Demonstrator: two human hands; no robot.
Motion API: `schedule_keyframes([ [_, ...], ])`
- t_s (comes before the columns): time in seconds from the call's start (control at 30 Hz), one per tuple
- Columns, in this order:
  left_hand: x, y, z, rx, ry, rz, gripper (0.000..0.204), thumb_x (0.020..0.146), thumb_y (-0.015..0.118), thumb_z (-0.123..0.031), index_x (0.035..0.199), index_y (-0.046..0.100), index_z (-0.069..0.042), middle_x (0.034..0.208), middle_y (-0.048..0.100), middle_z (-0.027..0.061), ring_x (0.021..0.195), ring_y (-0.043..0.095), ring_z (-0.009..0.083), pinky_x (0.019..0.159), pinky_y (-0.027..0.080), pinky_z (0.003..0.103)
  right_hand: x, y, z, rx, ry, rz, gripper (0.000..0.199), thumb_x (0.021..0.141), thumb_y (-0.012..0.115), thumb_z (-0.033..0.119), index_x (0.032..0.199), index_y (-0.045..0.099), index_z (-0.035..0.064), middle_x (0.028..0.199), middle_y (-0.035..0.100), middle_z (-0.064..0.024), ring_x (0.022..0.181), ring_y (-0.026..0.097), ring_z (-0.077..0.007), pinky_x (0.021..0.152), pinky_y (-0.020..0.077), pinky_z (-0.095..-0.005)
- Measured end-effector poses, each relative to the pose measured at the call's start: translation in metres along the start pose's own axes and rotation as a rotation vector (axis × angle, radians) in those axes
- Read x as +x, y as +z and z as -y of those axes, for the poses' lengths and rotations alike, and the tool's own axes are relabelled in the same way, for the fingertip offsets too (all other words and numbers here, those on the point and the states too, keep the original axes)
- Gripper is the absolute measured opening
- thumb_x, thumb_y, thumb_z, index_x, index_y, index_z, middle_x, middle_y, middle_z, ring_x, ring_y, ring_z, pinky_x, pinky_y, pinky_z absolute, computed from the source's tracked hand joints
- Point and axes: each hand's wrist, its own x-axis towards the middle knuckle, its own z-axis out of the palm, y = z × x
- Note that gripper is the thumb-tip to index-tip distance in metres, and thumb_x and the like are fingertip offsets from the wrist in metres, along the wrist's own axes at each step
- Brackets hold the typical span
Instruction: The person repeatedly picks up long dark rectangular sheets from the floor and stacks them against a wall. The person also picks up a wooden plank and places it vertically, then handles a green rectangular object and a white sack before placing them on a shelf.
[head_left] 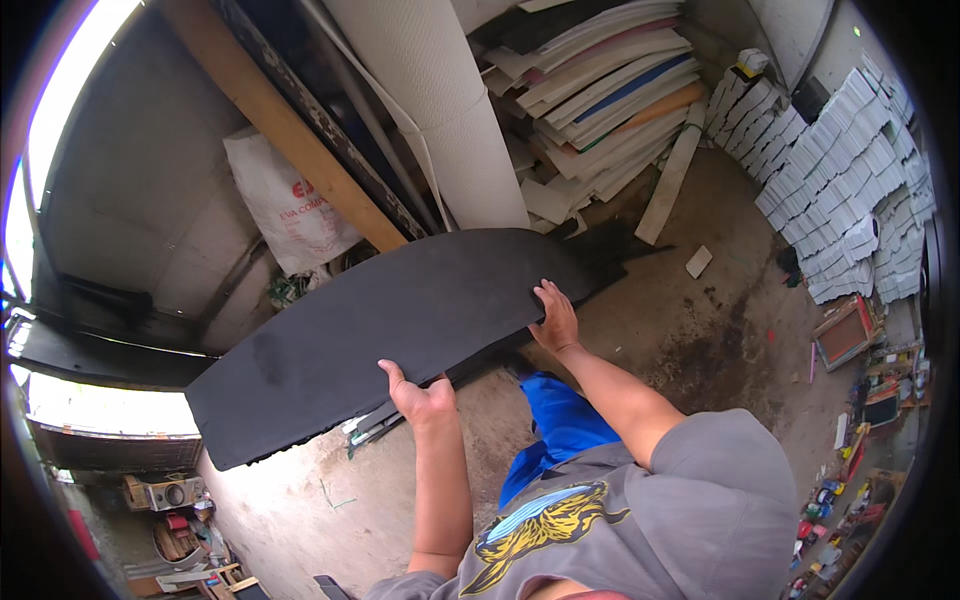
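A large, thick black foam sheet (pixel 370 320) stretches across the middle of the view, tilted down toward the left. Its left lower edge is ragged. My left hand (pixel 425 400) grips its near edge, thumb on top and fingers tucked out of sight beneath. Further right, my right hand (pixel 556 318) holds the same edge, its fingertips laid over the top face. More dark sheet material (pixel 605 255) shows beyond the right end. Partly hidden below the near edge lie some pale and dark strips (pixel 372 425).
Behind the sheet lean a wooden plank (pixel 285 120), a white textured roll (pixel 430 110) and a white sack (pixel 285 200). A stack of sheets (pixel 610 100) stands at the back. White blocks (pixel 830 180) are piled at right, with a loose board (pixel 672 190) on the floor.
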Motion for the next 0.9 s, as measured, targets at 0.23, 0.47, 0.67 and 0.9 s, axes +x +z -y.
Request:
schedule_keyframes([
  [0.23,-0.095,0.035,-0.044,0.023,0.119,0.08,0.047,0.102,0.062,-0.04,0.135,0.055,-0.007,0.132,0.062,0.0065,0.117,0.063,0.025,0.098,0.057,0.043,0.062,-0.09,0.002,0.138,-0.118,-0.193,0.071,0.078,0.077,0.019,0.144,0.052,0.0136,0.133,0.066,-0.0121,0.121,0.063,-0.032,0.101,0.0496,-0.0442],
  [0.47,-0.173,0.086,0.003,0.1,0.239,0.197,0.039,0.102,0.064,-0.031,0.13,0.057,-0.004,0.128,0.063,0.0096,0.114,0.064,0.0244,0.094,0.06,0.041,0.085,-0.147,-0.032,0.315,-0.175,-0.149,0.069,0.074,0.076,0.009,0.14,0.06,0.0199,0.124,0.07,-0.0148,0.11,0.07,-0.0303,0.091,0.0576,-0.0388],
  [0.67,-0.182,0.1,0.038,0.22,0.397,0.477,0.036,0.099,0.068,-0.018,0.124,0.057,0.006,0.12,0.067,0.0171,0.106,0.069,0.0254,0.084,0.062,0.038,0.126,-0.244,-0.114,0.137,-0.385,-0.132,0.085,0.067,0.082,0.013,0.147,0.054,0.0232,0.128,0.068,-0.0127,0.115,0.067,-0.0298,0.094,0.0557,-0.0415],
  [0.9,-0.242,0.147,0.093,0.222,0.387,0.433,0.039,0.098,0.068,-0.019,0.128,0.057,0.004,0.127,0.066,0.0168,0.115,0.066,0.0297,0.091,0.061,0.044,0.118,-0.317,-0.23,0.094,-0.278,-0.275,0.07,0.068,0.073,0.005,0.137,0.059,0.0096,0.126,0.068,-0.0144,0.118,0.066,-0.0312,0.097,0.0513,-0.0433],
])
